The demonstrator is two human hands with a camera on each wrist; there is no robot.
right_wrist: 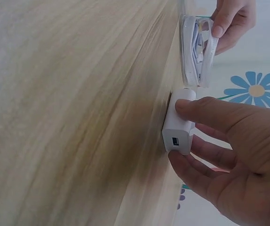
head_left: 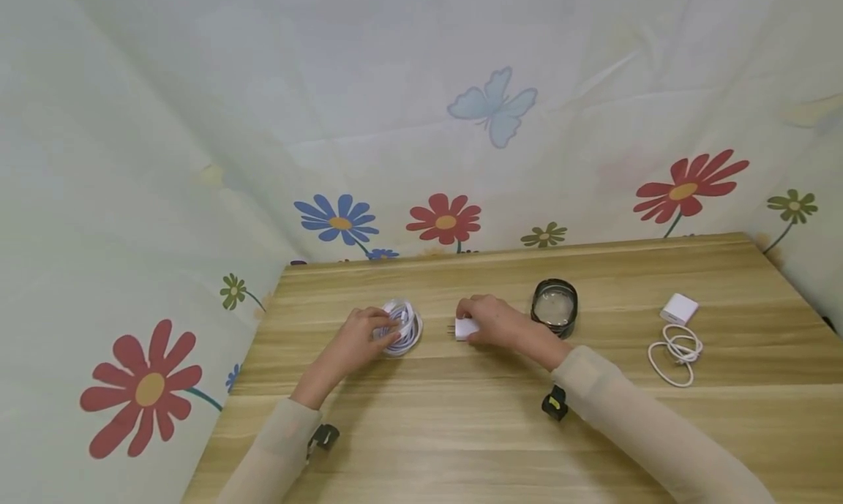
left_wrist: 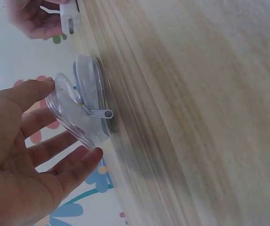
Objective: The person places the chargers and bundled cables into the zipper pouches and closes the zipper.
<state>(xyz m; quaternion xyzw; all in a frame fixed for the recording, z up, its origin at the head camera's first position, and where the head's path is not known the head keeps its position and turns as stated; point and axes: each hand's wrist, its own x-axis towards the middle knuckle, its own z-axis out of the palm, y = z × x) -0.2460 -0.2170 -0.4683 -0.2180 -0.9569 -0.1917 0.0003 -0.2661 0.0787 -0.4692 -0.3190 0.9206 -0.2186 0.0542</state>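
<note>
A small round clear zip pouch lies on the wooden table with a coiled white cable in it. My left hand holds the pouch's raised clear lid at its edge, between thumb and fingers. The pouch stands partly unzipped, its zip pull hanging on the near side. To the right, my right hand pinches a white charger plug by its sides, close above or on the tabletop. Its prongs point left toward the pouch, and its USB port faces the right wrist camera.
A round clear pouch with black trim sits just beyond my right forearm. Farther right lie another white charger and a looped white cable. A flower-printed curtain hangs along the table's back and left edges.
</note>
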